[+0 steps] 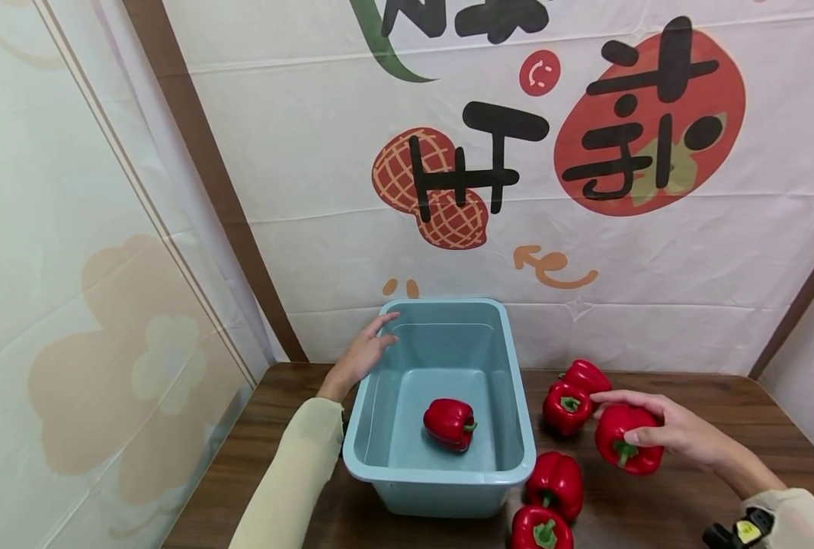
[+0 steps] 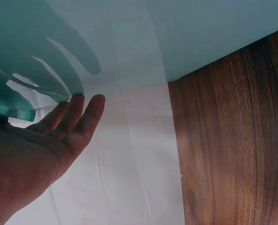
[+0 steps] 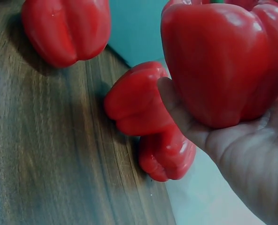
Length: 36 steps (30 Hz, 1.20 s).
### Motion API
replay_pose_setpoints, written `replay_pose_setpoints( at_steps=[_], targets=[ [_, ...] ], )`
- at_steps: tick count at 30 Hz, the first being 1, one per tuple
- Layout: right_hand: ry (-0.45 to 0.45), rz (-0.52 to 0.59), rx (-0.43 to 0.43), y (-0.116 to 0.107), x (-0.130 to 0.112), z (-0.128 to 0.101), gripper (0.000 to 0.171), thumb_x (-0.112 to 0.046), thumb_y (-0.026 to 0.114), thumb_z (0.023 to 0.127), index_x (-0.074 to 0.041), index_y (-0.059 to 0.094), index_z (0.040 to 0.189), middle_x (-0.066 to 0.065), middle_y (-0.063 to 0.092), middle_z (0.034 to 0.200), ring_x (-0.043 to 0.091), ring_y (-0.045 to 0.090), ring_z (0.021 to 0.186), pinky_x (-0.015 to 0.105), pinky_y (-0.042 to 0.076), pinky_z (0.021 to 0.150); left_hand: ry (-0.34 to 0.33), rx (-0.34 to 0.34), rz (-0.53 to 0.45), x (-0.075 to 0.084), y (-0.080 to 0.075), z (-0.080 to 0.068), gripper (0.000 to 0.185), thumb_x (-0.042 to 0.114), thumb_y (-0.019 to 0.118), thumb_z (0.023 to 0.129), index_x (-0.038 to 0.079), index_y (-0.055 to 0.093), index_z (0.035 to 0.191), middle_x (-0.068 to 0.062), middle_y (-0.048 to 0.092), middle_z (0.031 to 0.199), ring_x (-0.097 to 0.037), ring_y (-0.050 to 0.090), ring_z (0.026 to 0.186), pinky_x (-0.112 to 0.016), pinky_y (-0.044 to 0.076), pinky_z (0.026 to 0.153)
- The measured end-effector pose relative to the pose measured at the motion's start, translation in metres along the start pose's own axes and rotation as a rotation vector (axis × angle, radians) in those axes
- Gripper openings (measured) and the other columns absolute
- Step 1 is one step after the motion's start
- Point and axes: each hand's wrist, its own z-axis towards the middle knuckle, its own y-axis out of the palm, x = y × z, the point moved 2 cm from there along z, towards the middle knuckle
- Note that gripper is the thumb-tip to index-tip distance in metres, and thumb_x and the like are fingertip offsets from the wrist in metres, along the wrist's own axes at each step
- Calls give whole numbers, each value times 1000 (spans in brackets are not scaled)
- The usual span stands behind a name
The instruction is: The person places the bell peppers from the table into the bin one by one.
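My right hand [image 1: 681, 431] holds a red bell pepper [image 1: 620, 438] off the table, right of the blue plastic bin [image 1: 441, 478]. In the right wrist view, the held pepper [image 3: 223, 61] rests against the palm and fingers. My left hand [image 1: 361, 357] is at the bin's left rim, with two digits reaching over its edge. In the left wrist view, other fingers [image 2: 89, 119] of this hand lie along the bin's outer wall [image 2: 125, 42]. Inside the bin, one red bell pepper [image 1: 448, 422] lies on its side on the floor.
Two red bell peppers touch beside the bin, one in front [image 1: 567, 408] and one behind [image 1: 587, 375]. Nearer me are another pepper [image 1: 556, 484] and one at the frame's bottom [image 1: 543, 528]. Behind the dark wooden table [image 1: 709, 404] hangs a printed white cloth [image 1: 325, 229].
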Motion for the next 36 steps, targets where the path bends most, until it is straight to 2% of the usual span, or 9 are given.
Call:
replay_pose_setpoints(
  at_steps=[8, 13, 18, 23, 30, 36],
  targets=[
    [-5, -26, 17, -1, -5, 2, 53, 5, 40, 95, 6, 32, 148, 11, 52, 140, 22, 60, 117, 45, 58, 85, -15, -30, 6, 34, -1, -26, 55, 20, 43, 102, 11, 31, 155, -15, 15, 164, -43, 34, 139, -63, 34, 109],
    [-19, -68, 16, 0, -9, 4, 53, 6, 39, 96, 7, 32, 148, 10, 52, 142, 22, 62, 116, 42, 58, 85, -23, -25, 12, 35, -1, -27, 55, 20, 43, 102, 11, 31, 155, -15, 15, 164, -43, 35, 139, -63, 34, 108],
    [10, -81, 32, 0, -14, 4, 53, 4, 41, 96, 7, 32, 148, 8, 54, 140, 23, 63, 113, 42, 58, 84, -31, -27, 14, 37, 0, -30, 55, 21, 44, 102, 12, 32, 155, -15, 16, 164, -43, 37, 138, -63, 36, 108],
    [19, -81, 50, 0, -19, 6, 53, 3, 44, 96, 2, 36, 148, 7, 56, 138, 22, 63, 112, 42, 58, 84, -33, -31, 11, 31, -1, -23, 55, 20, 43, 102, 12, 31, 155, -15, 16, 164, -43, 38, 137, -63, 37, 107],
    [-6, -81, 45, -1, -23, 8, 53, 4, 44, 95, 1, 37, 148, 6, 57, 137, 21, 63, 112, 42, 58, 84, -11, -20, -6, 3, 1, -1, 55, 23, 43, 103, 17, 30, 156, -12, 14, 165, -43, 35, 139, -66, 34, 107],
    [-17, -69, 47, -2, -24, 11, 53, 6, 44, 95, 4, 36, 147, 8, 57, 134, 22, 63, 111, 44, 59, 82, 16, 7, 5, -1, 1, 0, 53, 26, 43, 102, 21, 34, 154, -10, 18, 164, -41, 38, 136, -66, 35, 106]
  ],
)
